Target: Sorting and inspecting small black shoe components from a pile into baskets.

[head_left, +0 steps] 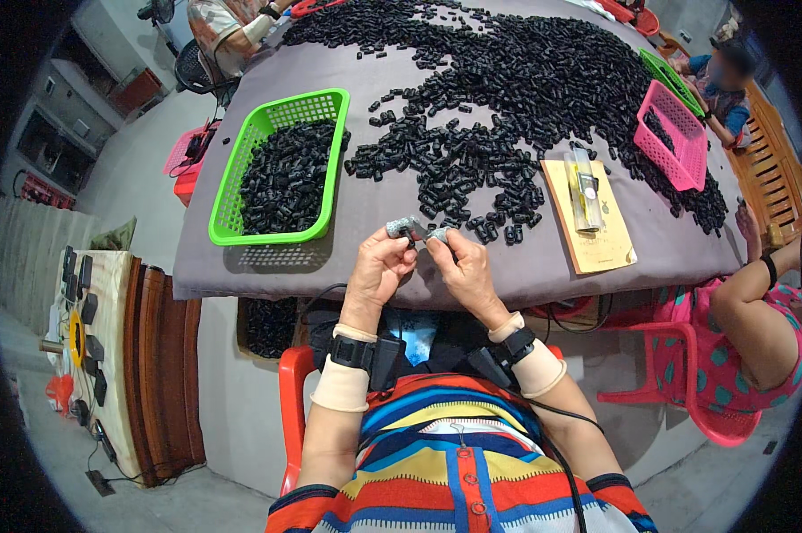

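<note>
Both my hands meet just past the near edge of the cloth-covered table (267, 274). My left hand (379, 268) is closed in a pinch on a small black piece (410, 240), mostly hidden by the fingers. Close beside it, my right hand (462, 269) is also pinched; what it holds is too small to make out. Grey wrapping (401, 227) covers a fingertip of the left hand, and similar grey wrapping (439, 234) shows at the right fingertips. Just beyond the hands lies a big spread of small black cylindrical pieces (481, 169).
To the left stands a green basket (281, 238) filled with black pieces. A clear ruler-like package (586, 191) rests on a tan board (603, 253) at right. Farther right are a pink basket (676, 147) and a green basket (670, 80). Other people sit around the table.
</note>
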Demonstrator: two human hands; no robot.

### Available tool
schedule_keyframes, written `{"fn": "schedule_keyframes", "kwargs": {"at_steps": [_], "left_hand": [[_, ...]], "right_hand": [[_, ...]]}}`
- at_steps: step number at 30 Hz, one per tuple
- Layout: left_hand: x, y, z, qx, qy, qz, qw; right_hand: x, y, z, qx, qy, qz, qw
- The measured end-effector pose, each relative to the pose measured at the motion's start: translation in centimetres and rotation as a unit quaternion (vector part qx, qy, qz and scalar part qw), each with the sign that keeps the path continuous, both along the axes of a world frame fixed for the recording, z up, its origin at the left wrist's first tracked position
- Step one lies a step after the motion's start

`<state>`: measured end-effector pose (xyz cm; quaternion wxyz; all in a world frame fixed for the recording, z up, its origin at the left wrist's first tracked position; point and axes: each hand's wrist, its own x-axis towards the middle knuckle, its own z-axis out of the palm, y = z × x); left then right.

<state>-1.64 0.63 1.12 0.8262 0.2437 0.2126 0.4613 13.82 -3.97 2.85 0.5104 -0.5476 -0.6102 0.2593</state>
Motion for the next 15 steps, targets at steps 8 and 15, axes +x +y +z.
{"fn": "schedule_keyframes", "kwargs": {"at_steps": [8, 15], "left_hand": [[0.25, -0.36, 0.01, 0.013, 0.017, 0.018, 1.0], [0.1, -0.24, -0.5, 0.014, 0.039, 0.021, 0.999]], "right_hand": [[0.0, 0.05, -0.03, 0.006, 0.006, -0.006, 1.0], [0.04, 0.05, -0.04, 0.0, 0.002, -0.005, 1.0]]}}
